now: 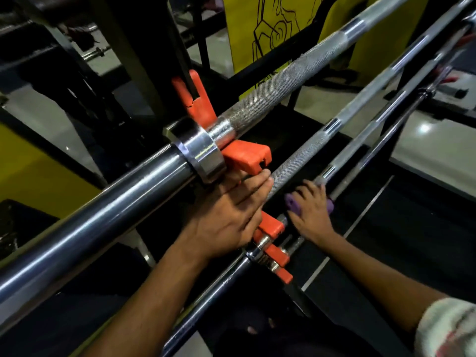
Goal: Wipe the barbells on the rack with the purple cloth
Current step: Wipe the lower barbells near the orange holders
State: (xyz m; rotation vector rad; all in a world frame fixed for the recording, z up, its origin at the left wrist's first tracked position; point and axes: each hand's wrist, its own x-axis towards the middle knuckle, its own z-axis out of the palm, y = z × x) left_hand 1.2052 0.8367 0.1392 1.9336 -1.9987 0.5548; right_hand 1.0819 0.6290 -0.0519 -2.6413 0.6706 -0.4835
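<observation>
The soft purple cloth (292, 203) is squeezed by the right hand (311, 211) around a hard, heavy, rough steel barbell (342, 161). The next barbell (296, 161) is gripped by the left hand (231, 212).

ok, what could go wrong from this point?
1. The left hand grips the second barbell right beside an orange rack hook; fingers could get pinched if the bar shifts.
2. The right hand presses the purple cloth on the third bar near another orange hook; the cloth might snag there.
3. Knurling may catch the cloth.
</observation>
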